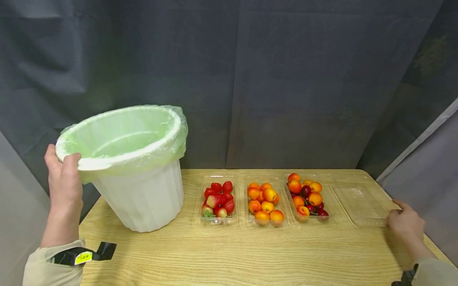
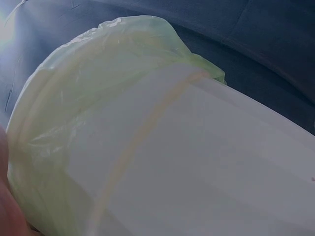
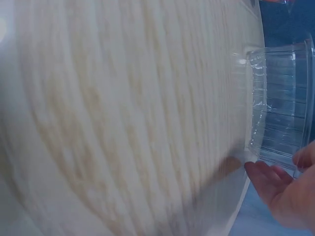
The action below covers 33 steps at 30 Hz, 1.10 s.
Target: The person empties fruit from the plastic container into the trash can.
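On the left, my left hand grips the rim of a white trash bin, thumb on the near side of the lip. A pale green bag lines the bin and folds over its rim. The bin leans toward my left hand; I cannot tell whether its base fully touches the table. At the far right, my right hand holds the side of a clear plastic container with nothing in it. In the right wrist view, the thumb is at that container's rim and the fingers lie along its outer wall.
Three more clear containers stand in a row: strawberries, small orange-yellow fruits, and similar fruits mixed with dark red cherries. All stand on a wooden table. A dark curtain hangs behind it.
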Available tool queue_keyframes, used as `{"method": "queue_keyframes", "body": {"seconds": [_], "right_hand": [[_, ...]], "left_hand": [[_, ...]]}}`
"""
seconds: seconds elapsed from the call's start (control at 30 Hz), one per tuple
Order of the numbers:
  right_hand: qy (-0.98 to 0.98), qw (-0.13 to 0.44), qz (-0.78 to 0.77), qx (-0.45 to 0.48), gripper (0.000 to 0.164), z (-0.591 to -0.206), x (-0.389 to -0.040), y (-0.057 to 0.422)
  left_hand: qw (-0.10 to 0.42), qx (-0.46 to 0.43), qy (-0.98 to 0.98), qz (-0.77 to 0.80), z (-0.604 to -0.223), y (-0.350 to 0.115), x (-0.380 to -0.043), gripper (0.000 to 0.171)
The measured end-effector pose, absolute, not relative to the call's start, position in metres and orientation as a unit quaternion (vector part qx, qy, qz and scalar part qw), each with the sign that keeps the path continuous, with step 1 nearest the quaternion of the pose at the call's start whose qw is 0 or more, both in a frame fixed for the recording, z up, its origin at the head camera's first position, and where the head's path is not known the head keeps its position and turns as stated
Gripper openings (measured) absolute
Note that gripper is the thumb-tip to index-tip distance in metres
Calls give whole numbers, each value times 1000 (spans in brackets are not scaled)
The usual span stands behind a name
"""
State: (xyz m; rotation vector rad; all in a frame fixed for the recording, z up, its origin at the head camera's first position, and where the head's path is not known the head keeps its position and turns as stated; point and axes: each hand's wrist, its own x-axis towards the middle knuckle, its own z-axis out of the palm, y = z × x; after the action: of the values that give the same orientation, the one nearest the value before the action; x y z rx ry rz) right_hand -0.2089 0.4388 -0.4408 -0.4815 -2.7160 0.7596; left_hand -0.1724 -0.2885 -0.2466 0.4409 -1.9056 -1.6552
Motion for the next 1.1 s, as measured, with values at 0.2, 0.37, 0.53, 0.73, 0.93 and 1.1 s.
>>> {"method": "queue_keyframes", "body": {"seconds": [0.2, 0.37, 0.53, 0.73, 0.93, 1.1], "right_hand": [[-942, 150, 246, -172, 49, -434, -209, 439], [-944, 176, 223, -170, 48, -421, -208, 432], [-940, 176, 230, -183, 49, -408, -207, 422], [-939, 199, 236, -151, 46, -399, -211, 406], [-940, 214, 244, -108, 43, -395, -215, 390], [-936, 222, 257, -92, 41, -395, -214, 377]], "left_hand": [[288, 156, -712, -621, -248, -290, -173, 67], [289, 152, -709, -625, -247, -290, -173, 68], [291, 155, -703, -631, -247, -290, -173, 68], [290, 158, -710, -622, -246, -290, -172, 67], [292, 162, -707, -624, -247, -290, -172, 67], [292, 160, -706, -625, -247, -289, -173, 67]]}}
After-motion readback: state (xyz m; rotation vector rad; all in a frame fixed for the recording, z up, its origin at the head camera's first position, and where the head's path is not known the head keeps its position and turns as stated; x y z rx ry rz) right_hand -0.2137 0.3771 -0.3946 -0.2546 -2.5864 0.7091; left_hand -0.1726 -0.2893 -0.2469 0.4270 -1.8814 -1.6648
